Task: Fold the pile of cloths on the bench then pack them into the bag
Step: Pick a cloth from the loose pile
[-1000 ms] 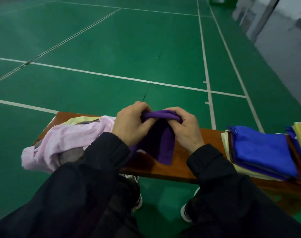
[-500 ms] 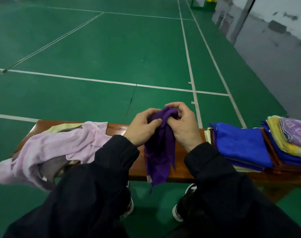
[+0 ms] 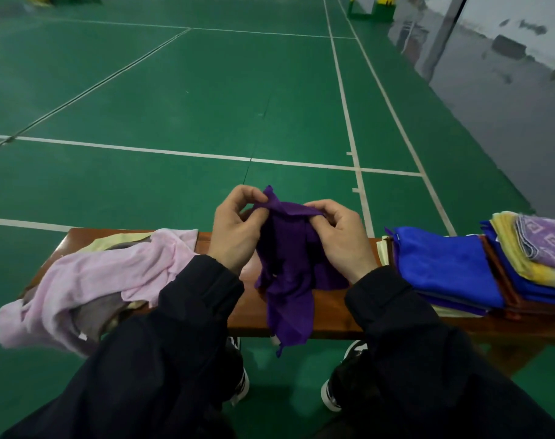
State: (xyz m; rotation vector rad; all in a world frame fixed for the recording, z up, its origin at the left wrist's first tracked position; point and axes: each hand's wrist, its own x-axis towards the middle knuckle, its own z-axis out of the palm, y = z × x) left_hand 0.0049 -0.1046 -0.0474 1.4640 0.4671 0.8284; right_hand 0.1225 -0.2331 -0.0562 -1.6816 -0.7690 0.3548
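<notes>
An indoor sports hall — green court floor point(image 3: 181, 99), white boundary lines point(image 3: 345, 115).

The purple cloth point(image 3: 288, 274), bunched and draped low between the hands a second ago, now hangs longer, its lower end past the front edge of the desk point(image 3: 326, 315). The left hand point(image 3: 235, 229) and right hand point(image 3: 339, 236), then close together on one wad, now sit a little apart, each pinching the cloth's top edge, with one corner poking up at centre frame. The view is tilted, so more folded cloths point(image 3: 523, 264) show at the right.
</notes>
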